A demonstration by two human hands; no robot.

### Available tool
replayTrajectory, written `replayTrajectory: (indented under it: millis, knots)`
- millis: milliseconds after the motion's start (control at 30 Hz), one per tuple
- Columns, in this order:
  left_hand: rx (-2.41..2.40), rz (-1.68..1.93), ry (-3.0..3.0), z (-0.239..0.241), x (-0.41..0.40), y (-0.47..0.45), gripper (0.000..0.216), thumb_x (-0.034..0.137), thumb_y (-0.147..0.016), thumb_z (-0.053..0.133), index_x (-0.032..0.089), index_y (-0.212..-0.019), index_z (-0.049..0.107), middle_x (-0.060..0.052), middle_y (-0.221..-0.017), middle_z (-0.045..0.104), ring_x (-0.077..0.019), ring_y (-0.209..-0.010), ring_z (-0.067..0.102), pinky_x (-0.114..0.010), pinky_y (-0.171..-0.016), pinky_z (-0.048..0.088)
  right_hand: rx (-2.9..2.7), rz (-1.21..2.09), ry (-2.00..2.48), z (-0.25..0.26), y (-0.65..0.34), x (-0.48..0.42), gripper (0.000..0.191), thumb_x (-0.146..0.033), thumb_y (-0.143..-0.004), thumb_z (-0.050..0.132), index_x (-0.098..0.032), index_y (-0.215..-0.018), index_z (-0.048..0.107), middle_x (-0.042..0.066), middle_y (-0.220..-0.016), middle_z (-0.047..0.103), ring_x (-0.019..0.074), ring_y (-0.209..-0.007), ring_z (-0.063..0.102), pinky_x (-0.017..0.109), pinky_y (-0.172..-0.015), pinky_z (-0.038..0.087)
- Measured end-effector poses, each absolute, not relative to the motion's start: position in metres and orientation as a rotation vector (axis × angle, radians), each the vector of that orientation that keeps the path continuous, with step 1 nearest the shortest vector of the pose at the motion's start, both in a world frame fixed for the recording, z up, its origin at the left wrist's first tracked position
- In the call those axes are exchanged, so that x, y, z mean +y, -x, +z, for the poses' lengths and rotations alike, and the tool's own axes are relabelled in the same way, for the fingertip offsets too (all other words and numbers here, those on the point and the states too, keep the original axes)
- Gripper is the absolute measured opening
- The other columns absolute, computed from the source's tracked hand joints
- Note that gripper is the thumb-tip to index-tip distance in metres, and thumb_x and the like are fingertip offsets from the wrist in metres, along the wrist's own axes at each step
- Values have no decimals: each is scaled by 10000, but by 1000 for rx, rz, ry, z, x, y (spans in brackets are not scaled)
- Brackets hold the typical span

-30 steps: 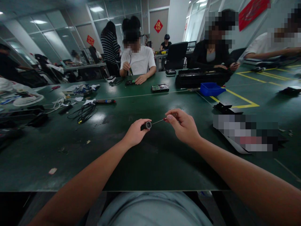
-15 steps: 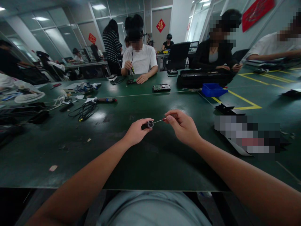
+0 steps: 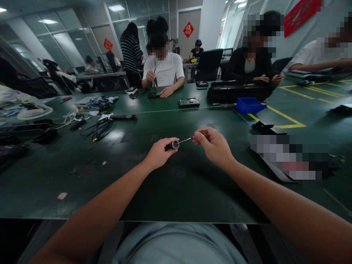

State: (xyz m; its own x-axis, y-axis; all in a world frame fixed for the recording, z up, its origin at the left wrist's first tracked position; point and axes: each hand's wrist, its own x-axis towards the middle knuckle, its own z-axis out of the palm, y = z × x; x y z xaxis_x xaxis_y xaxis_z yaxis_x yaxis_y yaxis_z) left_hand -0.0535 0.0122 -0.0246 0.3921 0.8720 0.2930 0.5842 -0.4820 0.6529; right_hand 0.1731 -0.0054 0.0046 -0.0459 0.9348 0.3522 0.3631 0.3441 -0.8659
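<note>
My left hand (image 3: 159,152) is closed around a small dark cylindrical part with a round silver end (image 3: 175,144), held just above the green table (image 3: 176,190). My right hand (image 3: 213,146) pinches the handle of a thin screwdriver (image 3: 185,139). Its metal shaft points left and its tip meets the silver end of the part. Both hands hover over the middle of the table, close together.
A blue bin (image 3: 248,105), a black tray (image 3: 236,91) and a circuit board (image 3: 188,102) lie further back. Black cables (image 3: 99,129) and a pen-like tool (image 3: 123,116) are at the left. A black part (image 3: 265,127) rests at the right. Other people sit across the table.
My hands have stayed almost in place; the right hand and screwdriver shifted very slightly. The view itself has drifted a little.
</note>
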Motion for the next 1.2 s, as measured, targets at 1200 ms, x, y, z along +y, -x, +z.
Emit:
replayTrajectory:
  millis: [1200]
  knots:
    - [1263, 820, -2298, -22, 11, 52, 396, 227, -863, 677, 251, -1256, 639, -48, -1128, 685, -230, -1061, 612, -412, -991, 442, -1895, 572, 1182, 7, -174, -13, 302, -363, -993, 393, -213, -926, 646, 13, -722, 644, 165, -619, 573, 306, -597, 399]
